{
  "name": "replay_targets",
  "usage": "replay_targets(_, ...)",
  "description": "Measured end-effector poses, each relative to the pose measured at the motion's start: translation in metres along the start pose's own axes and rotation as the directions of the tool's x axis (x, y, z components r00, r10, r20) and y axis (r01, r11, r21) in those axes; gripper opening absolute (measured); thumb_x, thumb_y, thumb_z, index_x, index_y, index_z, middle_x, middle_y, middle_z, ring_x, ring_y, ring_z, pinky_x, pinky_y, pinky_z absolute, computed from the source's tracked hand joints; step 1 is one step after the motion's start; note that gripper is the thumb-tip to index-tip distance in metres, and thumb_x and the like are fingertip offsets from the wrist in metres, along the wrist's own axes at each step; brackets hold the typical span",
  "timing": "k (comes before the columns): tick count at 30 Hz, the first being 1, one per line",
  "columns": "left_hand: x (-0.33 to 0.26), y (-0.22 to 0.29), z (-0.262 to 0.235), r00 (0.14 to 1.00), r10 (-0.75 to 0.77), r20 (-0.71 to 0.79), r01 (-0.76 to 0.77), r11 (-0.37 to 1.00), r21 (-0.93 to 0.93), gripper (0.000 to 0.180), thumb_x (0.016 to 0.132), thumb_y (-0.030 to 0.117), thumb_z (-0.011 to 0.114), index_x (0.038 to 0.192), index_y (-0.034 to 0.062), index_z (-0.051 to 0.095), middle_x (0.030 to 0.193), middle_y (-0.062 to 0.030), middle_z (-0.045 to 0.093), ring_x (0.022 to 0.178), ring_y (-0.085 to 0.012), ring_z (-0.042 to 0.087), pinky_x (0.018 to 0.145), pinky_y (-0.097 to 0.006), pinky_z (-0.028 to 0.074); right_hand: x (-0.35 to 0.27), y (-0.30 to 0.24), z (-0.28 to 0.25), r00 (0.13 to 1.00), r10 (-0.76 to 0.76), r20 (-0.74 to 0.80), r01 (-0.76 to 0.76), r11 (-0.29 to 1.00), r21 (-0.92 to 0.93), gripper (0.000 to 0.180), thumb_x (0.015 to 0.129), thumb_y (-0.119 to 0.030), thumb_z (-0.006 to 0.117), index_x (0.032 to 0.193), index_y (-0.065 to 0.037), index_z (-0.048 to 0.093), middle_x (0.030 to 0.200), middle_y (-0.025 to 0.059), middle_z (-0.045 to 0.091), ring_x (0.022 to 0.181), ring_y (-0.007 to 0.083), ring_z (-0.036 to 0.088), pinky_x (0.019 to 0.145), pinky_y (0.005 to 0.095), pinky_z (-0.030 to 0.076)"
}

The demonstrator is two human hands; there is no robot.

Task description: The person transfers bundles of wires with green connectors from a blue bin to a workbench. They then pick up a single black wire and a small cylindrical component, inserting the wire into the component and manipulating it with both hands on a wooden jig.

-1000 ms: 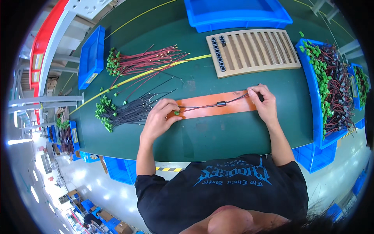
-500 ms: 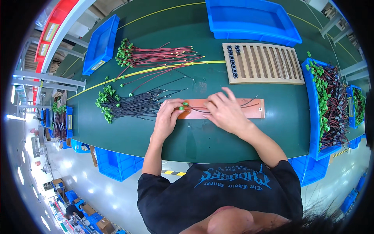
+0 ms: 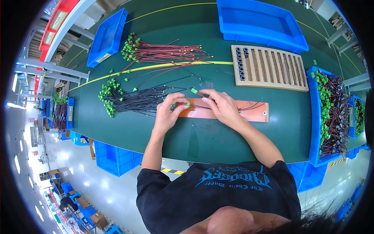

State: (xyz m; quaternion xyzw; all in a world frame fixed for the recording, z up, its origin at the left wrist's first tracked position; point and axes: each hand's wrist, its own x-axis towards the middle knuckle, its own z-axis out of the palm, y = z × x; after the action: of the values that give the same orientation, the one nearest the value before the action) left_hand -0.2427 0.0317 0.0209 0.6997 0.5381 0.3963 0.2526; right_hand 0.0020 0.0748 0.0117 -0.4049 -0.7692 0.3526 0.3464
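Observation:
My left hand (image 3: 168, 111) pinches a small green connector (image 3: 188, 104) above the left end of a flat copper-coloured board (image 3: 200, 115). A dark wire runs right from that connector toward my right hand (image 3: 221, 106). The right thumb and index finger are closed on a red wire, with a second green connector (image 3: 194, 91) at its end, just past the board's far edge. Wire tails (image 3: 252, 105) come out from under the right hand over the board's right part. Beside my left hand lies a pile of black wires (image 3: 142, 100) with green connectors.
Farther back lies a pile of red wires (image 3: 167, 54) with green connectors. A slotted wooden rack (image 3: 272, 82) holds several black rings at its left. Blue bins (image 3: 265, 35) stand at the back, and another blue bin (image 3: 314, 117) at right is full of wired connectors.
My right hand has shifted slightly left and lifted one green connector away from the other, toward the far side. The left hand keeps its pinch. The whole view has shifted slightly.

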Motion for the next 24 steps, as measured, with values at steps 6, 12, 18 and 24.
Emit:
replay_targets(6,-0.011,0.012,-0.001,0.996,0.045,0.073,-0.05,0.996,0.078,0.037,0.085,-0.001,0.08,0.118,0.0034,0.065,0.102,-0.0057,0.079,0.1,-0.0255,0.076,0.088,-0.036,0.059,-0.001,0.007,0.003,0.998,-0.057,-0.022,0.057,0.998,0.004,0.019,0.102,-0.022,0.064,0.109,-0.006,0.072,0.093,0.0112,0.071,0.089,0.0342,0.069,0.079,0.0457,0.053)
replay_targets(12,-0.014,0.006,0.008,0.995,-0.007,0.101,0.002,0.999,0.046,0.034,0.085,-0.002,0.079,0.116,0.002,0.065,0.105,-0.0074,0.078,0.099,-0.0248,0.077,0.087,-0.035,0.06,-0.003,0.009,0.008,0.986,-0.164,0.011,0.164,0.98,-0.108,0.018,0.1,-0.023,0.067,0.109,-0.012,0.078,0.092,0.0053,0.065,0.087,0.0285,0.067,0.076,0.0431,0.052)
replay_targets(18,-0.018,0.008,0.006,0.997,0.076,-0.02,-0.075,0.996,0.05,0.032,0.087,-0.002,0.078,0.115,0.0017,0.063,0.103,-0.0088,0.079,0.098,-0.0233,0.077,0.088,-0.033,0.059,-0.005,0.009,0.009,0.983,-0.182,0.035,0.185,0.962,-0.2,0.019,0.098,-0.023,0.069,0.111,-0.015,0.079,0.089,0.0028,0.063,0.086,0.0245,0.065,0.075,0.0417,0.051)
replay_targets(24,-0.014,0.009,0.01,0.999,0.031,0.027,-0.032,0.998,0.05,0.033,0.087,-0.002,0.078,0.115,0.002,0.063,0.107,-0.0109,0.077,0.098,-0.0244,0.076,0.088,-0.035,0.059,-0.005,0.012,0.011,0.979,-0.203,0.014,0.202,0.959,-0.196,0.017,0.096,-0.023,0.07,0.107,-0.015,0.079,0.089,0.0033,0.062,0.085,0.0248,0.065,0.076,0.042,0.051)
